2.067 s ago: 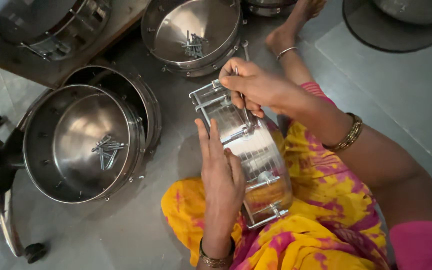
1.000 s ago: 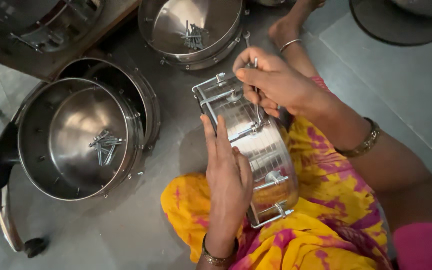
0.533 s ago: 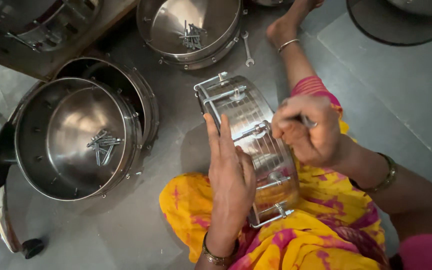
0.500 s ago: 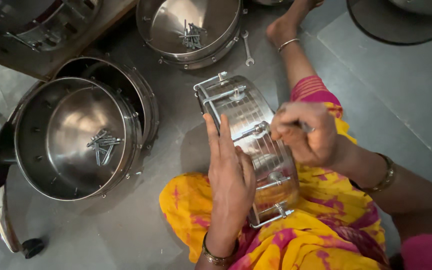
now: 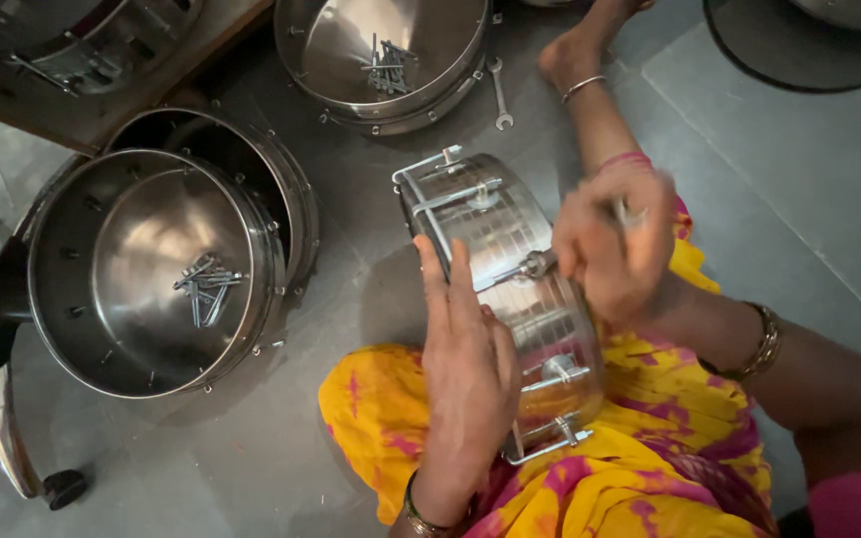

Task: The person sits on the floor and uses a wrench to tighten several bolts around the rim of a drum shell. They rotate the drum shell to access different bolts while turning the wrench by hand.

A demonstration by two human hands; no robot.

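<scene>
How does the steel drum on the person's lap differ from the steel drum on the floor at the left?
The lap drum lies on its side, steadied by the left hand; the floor drum sits open side up, untouched. The floor drum holds loose bolts; the lap drum's inside is hidden. Both are shiny metal.

Left hand [image 5: 465, 374] flat — right hand [image 5: 612, 249] fisted

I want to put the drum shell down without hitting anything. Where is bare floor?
Bare grey floor lies between the large steel shell holding bolts and the yellow-pink cloth, and right of the ankle. Crowded up top: another steel shell, small wrench.
</scene>
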